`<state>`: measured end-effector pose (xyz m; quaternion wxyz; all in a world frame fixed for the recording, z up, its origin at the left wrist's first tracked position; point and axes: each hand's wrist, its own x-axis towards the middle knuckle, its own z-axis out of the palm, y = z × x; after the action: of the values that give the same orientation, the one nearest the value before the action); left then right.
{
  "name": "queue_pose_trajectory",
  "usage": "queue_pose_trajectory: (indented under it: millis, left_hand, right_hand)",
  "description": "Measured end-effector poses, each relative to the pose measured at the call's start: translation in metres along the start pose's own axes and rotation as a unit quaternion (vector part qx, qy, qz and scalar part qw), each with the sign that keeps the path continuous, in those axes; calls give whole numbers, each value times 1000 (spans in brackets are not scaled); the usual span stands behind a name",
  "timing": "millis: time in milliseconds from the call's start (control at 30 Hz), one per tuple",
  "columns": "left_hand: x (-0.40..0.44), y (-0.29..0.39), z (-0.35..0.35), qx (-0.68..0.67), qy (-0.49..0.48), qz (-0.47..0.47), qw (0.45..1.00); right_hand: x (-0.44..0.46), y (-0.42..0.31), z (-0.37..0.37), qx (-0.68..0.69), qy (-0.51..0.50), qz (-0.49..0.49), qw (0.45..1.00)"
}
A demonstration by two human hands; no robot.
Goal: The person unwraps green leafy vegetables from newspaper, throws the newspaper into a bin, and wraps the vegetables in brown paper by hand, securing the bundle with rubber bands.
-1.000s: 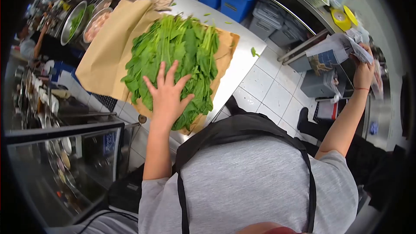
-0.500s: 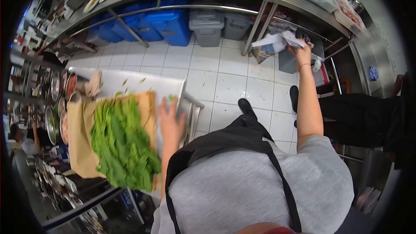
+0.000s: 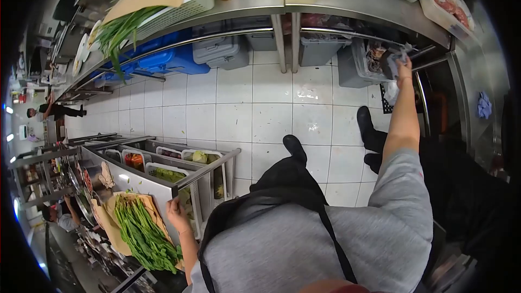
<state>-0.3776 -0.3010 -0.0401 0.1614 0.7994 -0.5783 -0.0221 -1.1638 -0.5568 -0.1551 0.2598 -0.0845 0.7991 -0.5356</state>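
Observation:
My right hand (image 3: 403, 70) is stretched out to the far right, its fingers closed on a crumpled clear plastic bag (image 3: 399, 58). It is above the side of a grey bin (image 3: 358, 73) that has a liner and refuse in it. My left hand (image 3: 177, 216) is beside the edge of a steel table (image 3: 157, 185), fingers loosely bent and apart, with nothing visible in them. Left of it, a bunch of leafy greens (image 3: 144, 233) lies on brown paper (image 3: 111, 227) on that table.
Under the table are baskets of vegetables (image 3: 199, 157). Blue bins (image 3: 168, 61) and grey bins (image 3: 220, 51) stand below the opposite steel counter (image 3: 244, 0), which bears a white basket (image 3: 203, 1) of long greens. Another person's dark boot (image 3: 366, 122) is close on the right.
My view has swung, bringing more of the floor and shelves into sight. My right hand has shifted toward the bin's right side; the printed packaging below it no longer shows. My left hand's spread fingers have bent.

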Motion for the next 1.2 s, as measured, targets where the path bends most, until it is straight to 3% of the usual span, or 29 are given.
queue_pose_trajectory:
  millis: [67, 133, 200, 233, 300, 333, 400, 433, 500, 533, 600, 667, 700, 733, 767, 800, 833, 867, 900, 933, 967, 1000, 1033, 1067, 1100, 1133, 1200]
  left_hand:
    - [19, 49, 17, -52, -18, 84, 995]
    - [35, 108, 48, -135, -55, 48, 988]
    - [47, 162, 90, -286, -110, -8, 952]
    - [52, 192, 112, -462, -190, -113, 859]
    - [59, 262, 131, -513, -283, -169, 793]
    - [62, 285, 140, -519, -334, -187, 764]
    - [62, 310, 169, -493, -422, -172, 741]
    - [64, 315, 182, -495, -420, -172, 741]
    - [70, 326, 195, -478, -502, -167, 701]
    - [69, 330, 200, -486, -489, -174, 703]
    - [60, 340, 199, -501, -548, -282, 607]
    - [53, 349, 204, -610, -572, -267, 478]
    - [54, 356, 202, -600, -569, -258, 500]
    - [55, 361, 195, -587, -565, -255, 521]
    - [59, 363, 185, -554, -564, -211, 575]
    - [64, 357, 177, -512, -563, -168, 627]
    - [66, 345, 174, -528, -527, -189, 638]
    - [71, 332, 173, -477, -521, -133, 696]
    - [71, 320, 172, -415, -517, -77, 744]
    - [70, 301, 174, -424, -498, -91, 751]
    - [66, 278, 178, -393, -444, -57, 803]
    - [62, 259, 176, -356, -390, -23, 849]
    - [57, 243, 163, -351, -371, -32, 859]
    - [51, 227, 147, -331, -365, -43, 869]
    - [45, 209, 132, -312, -359, -53, 878]
    - [36, 193, 120, -317, -344, -62, 881]
    - [15, 160, 99, -268, -260, -40, 927]
  right_hand:
    - [12, 29, 10, -105, -28, 15, 994]
    - [47, 98, 33, -163, -215, -76, 960]
    - [-69, 76, 60, -108, -375, -114, 913]
    - [-120, 74, 71, -59, -458, -71, 884]
    - [-215, 59, 81, -10, -649, 31, 760]
    - [-253, 47, 81, -9, -707, 22, 707]
    - [-302, 39, 85, -48, -703, -139, 695]
    - [-302, 40, 80, -49, -704, -141, 694]
    - [-297, 46, 79, -79, -623, -224, 745]
    - [-292, 49, 77, -81, -635, -230, 733]
    - [-272, 61, 73, -63, -602, -207, 768]
    - [-229, 86, 71, -67, -594, -184, 781]
    - [-197, 106, 74, -66, -554, -109, 823]
    - [-156, 117, 73, -43, -511, -101, 852]
    - [-115, 114, 66, -46, -463, -98, 880]
    - [-41, 142, 66, -62, -427, -164, 887]
    - [31, 149, 62, 104, -438, -45, 892]
    - [67, 123, 53, -184, -313, -237, 901]
    - [91, 102, 47, -286, -201, -387, 853]
    - [125, 93, 44, -188, -234, -292, 908]
    - [128, 71, 35, -273, -155, -318, 895]
    - [107, 52, 35, -204, -145, -213, 945]
    - [114, 57, 37, -243, -94, -237, 936]
    - [91, 46, 43, -304, -65, -144, 939]
    - [103, 71, 54, -359, -44, -200, 911]
    - [99, 95, 66, -348, -106, -324, 873]
    - [99, 188, 124, -503, -16, -425, 753]
